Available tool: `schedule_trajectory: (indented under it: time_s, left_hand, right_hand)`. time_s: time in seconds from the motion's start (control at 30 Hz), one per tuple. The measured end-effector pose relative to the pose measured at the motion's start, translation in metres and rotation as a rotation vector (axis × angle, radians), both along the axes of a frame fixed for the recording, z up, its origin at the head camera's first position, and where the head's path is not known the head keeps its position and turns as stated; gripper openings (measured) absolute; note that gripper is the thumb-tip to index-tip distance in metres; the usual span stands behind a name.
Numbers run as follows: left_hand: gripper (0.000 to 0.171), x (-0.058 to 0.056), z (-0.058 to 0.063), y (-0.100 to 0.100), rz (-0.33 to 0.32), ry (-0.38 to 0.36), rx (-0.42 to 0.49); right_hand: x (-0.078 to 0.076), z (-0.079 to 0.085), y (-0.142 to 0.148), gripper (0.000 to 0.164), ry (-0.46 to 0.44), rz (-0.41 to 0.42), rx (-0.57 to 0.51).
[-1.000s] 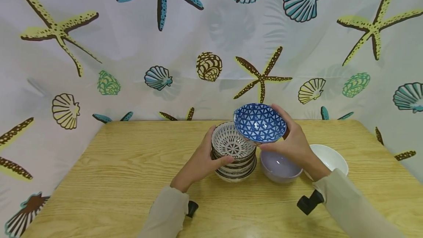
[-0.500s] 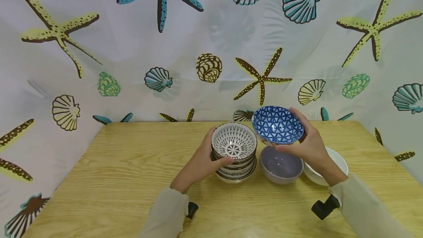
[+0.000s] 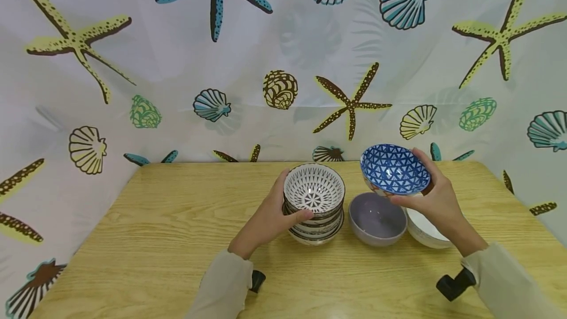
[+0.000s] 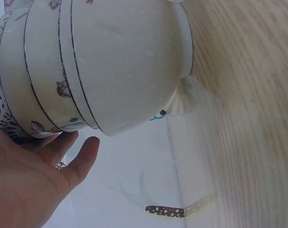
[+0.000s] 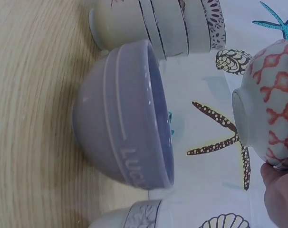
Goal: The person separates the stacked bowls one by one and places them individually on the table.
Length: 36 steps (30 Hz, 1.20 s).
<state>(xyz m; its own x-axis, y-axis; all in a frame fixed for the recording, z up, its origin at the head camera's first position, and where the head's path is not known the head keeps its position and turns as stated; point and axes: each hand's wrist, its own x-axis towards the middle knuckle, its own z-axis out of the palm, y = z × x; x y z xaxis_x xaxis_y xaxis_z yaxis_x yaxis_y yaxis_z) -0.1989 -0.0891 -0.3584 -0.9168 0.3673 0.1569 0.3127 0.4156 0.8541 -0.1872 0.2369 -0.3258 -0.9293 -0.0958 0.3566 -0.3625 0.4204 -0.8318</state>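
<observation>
In the head view my right hand (image 3: 436,196) holds a bowl (image 3: 395,169) up by its right side, thumb in front. Its inside is blue with white triangles; the right wrist view shows a red pattern on its white outside. The bowl is tilted and hangs above the purple bowl (image 3: 376,220), apart from it. My left hand (image 3: 276,206) grips the upper part of a stack of bowls (image 3: 313,188), whose top one is white with a black pattern inside. Several cream bowls (image 4: 125,61) make up the stack in the left wrist view.
A white bowl (image 3: 427,230) stands right of the purple bowl, partly hidden by my right hand and wrist. All stand on a wooden table (image 3: 177,240). Behind its far edge hangs a cloth (image 3: 248,63) printed with shells and starfish.
The blue-patterned bowl, held in my right hand, has moved right from over the stack's edge to above the purple bowl. My left hand has stayed on the stack.
</observation>
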Motion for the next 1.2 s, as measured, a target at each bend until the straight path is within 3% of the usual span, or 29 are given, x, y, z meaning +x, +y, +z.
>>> schedule_trajectory:
  time_s: [0.87, 1.2]
  left_hand:
    - [0.106, -0.001, 0.000, 0.000, 0.007, 0.005, -0.014]
    - [0.107, -0.001, -0.003, -0.001, 0.006, 0.013, -0.021]
  right_hand:
    - [0.017, -0.031, 0.076, 0.098, -0.029, -0.250, 0.117]
    - [0.024, -0.040, 0.098, 0.097, -0.038, -0.314, 0.099]
